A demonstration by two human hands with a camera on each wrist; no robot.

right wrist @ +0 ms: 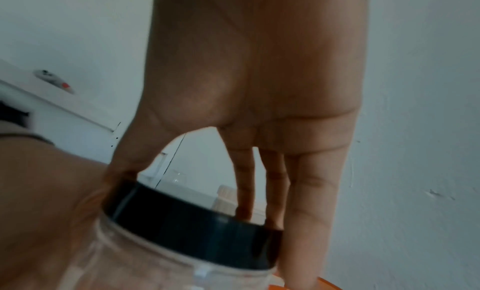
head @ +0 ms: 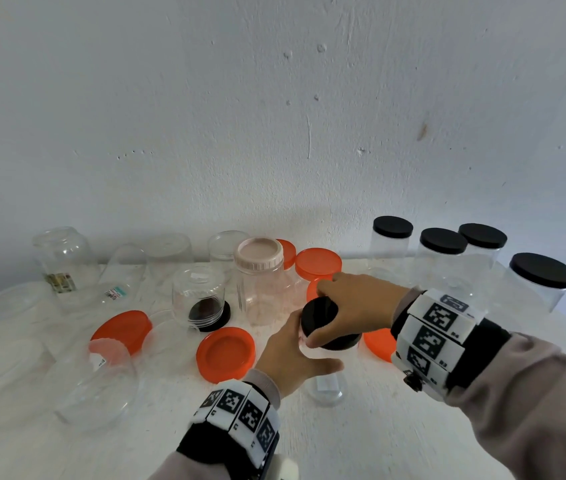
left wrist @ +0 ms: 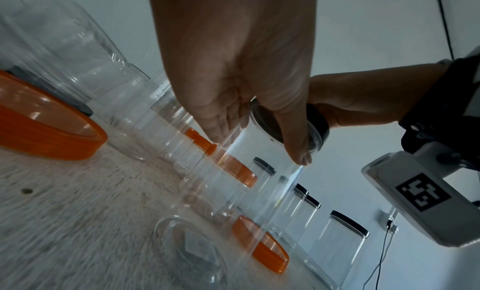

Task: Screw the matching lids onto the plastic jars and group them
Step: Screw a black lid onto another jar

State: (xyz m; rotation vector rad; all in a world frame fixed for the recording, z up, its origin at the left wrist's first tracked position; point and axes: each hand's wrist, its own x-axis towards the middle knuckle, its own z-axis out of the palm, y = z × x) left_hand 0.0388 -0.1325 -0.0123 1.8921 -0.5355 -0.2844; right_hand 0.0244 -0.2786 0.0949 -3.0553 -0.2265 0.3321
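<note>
Left hand (head: 288,355) grip wrapping clear jar (head: 324,382), right hand (head: 357,303) grip pinching black lid (head: 326,322) rim, orange lids (head: 226,353) close alongside

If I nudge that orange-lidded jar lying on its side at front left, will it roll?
Probably. The orange-lidded jar lies on its round wall on the table, so a sideways push should roll it. It looks empty and thin-walled, so likely light, and its smooth plastic may be slippery.

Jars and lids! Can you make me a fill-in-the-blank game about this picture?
1. The right hand grips a ____ lid.
2. The left hand holds a clear ____ under that lid.
3. The loose lid lying on the table beside the left hand is ____.

Missing words: black; jar; orange
</note>
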